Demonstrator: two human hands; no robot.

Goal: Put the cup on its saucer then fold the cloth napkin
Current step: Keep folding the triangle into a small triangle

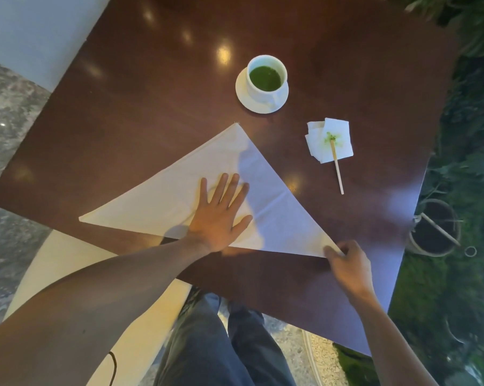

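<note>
A white cup [266, 78] of green drink stands on its white saucer [242, 93] at the far middle of the dark wooden table [151, 93]. Nearer to me lies the white cloth napkin [274, 196], folded into a large triangle. My left hand [221, 215] rests flat on the napkin's middle, fingers spread. My right hand [349, 266] pinches the napkin's right corner near the table's front edge.
A small paper napkin [338, 135] stained green lies to the right of the cup, with a wooden stirrer [337, 168] across it. Plants and a dark pot [434, 228] stand beyond the table's right edge. My legs and a pale seat are below.
</note>
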